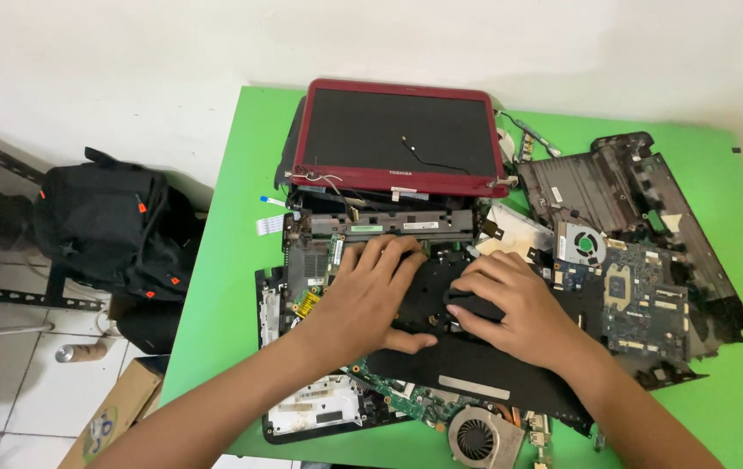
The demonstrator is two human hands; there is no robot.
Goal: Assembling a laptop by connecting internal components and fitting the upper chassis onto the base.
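Note:
My left hand [367,291] lies palm down on a black laptop base panel [476,369], fingers spread toward the open chassis [315,252]. My right hand [515,304] presses on the same black panel beside it, fingers curled over a small dark piece [469,306]. Both thumbs rest on the panel's surface. Behind the hands stands a red-framed laptop screen [397,130], tilted back, with loose cables at its hinge. Circuit boards show under and around the panel.
A green table [215,304] carries scattered laptop parts: a blue motherboard with a fan [627,291], a black bottom case [614,182] at right, a round cooling fan [478,437] at the front. A black backpack [111,230] and cardboard box [115,417] stand on the tiled floor at left.

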